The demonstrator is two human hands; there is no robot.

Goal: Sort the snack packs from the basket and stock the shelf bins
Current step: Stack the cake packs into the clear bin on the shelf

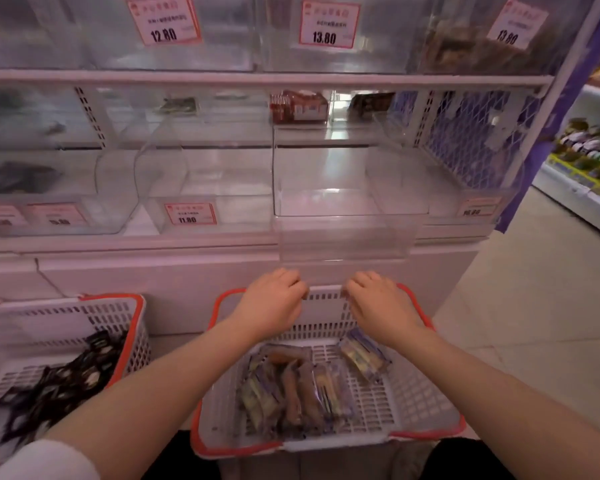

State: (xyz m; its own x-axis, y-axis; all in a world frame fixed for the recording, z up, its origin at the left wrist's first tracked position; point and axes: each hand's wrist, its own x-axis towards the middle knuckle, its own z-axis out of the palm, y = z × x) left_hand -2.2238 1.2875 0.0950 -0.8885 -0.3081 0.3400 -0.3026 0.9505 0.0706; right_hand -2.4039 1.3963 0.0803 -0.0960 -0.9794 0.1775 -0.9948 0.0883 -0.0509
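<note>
A white basket with an orange rim (426, 403) stands in front of me and holds several purple-and-yellow snack packs (302, 389). Above its far rim, my left hand (274, 299) and my right hand (378, 299) are curled side by side around the lower edge of a clear plastic flap (343, 240). The flap hangs down from the front of an empty clear shelf bin (347, 181). Neither hand holds a snack pack.
A second basket (118, 327) at the left holds several black packs (59, 382). Clear bins with red price tags (189, 213) line the shelf, and more bins stand on the shelf above. A purple mesh panel (475, 140) ends the shelf at right, beside a tiled aisle.
</note>
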